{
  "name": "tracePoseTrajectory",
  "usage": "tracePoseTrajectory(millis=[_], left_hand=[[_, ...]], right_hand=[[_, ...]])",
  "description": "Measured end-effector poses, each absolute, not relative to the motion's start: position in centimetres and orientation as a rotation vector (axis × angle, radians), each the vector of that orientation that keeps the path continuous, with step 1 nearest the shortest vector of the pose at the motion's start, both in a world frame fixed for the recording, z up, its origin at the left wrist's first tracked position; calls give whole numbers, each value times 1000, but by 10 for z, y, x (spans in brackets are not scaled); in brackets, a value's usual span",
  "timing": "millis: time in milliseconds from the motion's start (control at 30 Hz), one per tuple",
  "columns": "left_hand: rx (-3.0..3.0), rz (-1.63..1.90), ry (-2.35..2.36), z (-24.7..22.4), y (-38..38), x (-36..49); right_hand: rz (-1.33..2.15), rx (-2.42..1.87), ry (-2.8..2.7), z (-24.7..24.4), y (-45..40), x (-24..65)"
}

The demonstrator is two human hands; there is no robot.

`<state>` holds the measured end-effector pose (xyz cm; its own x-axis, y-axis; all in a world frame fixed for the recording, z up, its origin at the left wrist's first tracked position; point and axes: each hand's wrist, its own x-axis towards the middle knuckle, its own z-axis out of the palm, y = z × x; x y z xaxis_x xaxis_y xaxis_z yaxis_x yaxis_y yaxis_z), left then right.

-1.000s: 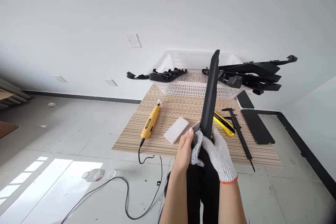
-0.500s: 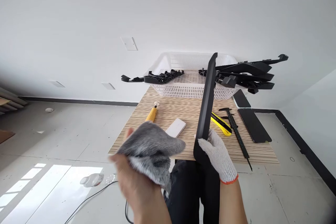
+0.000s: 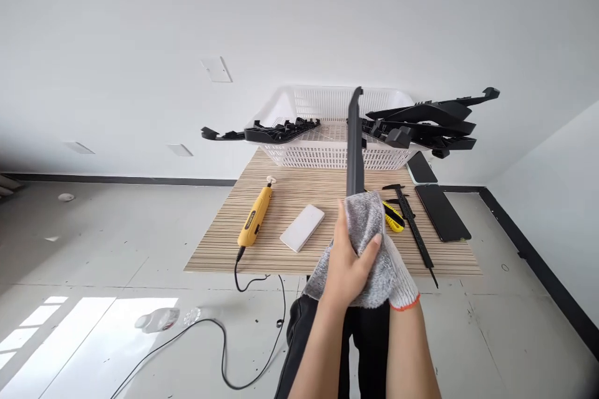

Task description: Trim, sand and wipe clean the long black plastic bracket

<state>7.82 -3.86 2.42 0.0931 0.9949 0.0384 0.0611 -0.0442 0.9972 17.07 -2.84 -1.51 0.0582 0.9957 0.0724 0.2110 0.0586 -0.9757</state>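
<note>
My bare left hand [image 3: 349, 268] is closed on a grey fluffy cloth [image 3: 367, 218], which it presses around the lower end of a long black plastic part [image 3: 355, 149]. Behind the cloth, my right hand [image 3: 402, 280] in a white knitted glove with an orange cuff grips that same part; its fingers are mostly hidden. The part stands nearly upright over the table's front edge, its hooked tip in front of the basket. A yellow utility knife [image 3: 394, 218] lies just right of the cloth, partly covered by it.
Similar black parts [image 3: 421, 124] jut from a white plastic basket [image 3: 309, 156] at the table's back. On the striped table [image 3: 224, 243] lie a yellow corded rotary tool [image 3: 255, 218], a white block [image 3: 302, 227], black calipers [image 3: 414, 230] and two phones [image 3: 442, 212]. A cable and a plastic bottle [image 3: 158, 320] are on the floor.
My left hand has brought the cloth rightward onto the black part and wrapped it around the lower end. The rotary tool, hidden behind the cloth before, now shows fully.
</note>
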Motion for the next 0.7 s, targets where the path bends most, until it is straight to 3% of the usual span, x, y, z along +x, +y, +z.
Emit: tracePoseTrajectory(millis=[167, 333, 467, 600, 700], left_hand=[[1014, 1165, 1120, 26, -24, 75], [1057, 1239, 1242, 20, -4, 77], [1214, 1236, 1444, 27, 23, 72], [1141, 1513, 1584, 51, 51, 66], [1155, 1572, 1392, 59, 60, 72]], right_hand=[[1106, -1372, -1398, -11, -34, 195], [1275, -1286, -1302, 3, -33, 191], [1150, -1293, -1331, 11, -38, 188], [1084, -1388, -1353, 19, -47, 183], [1175, -1468, -1306, 22, -50, 178]])
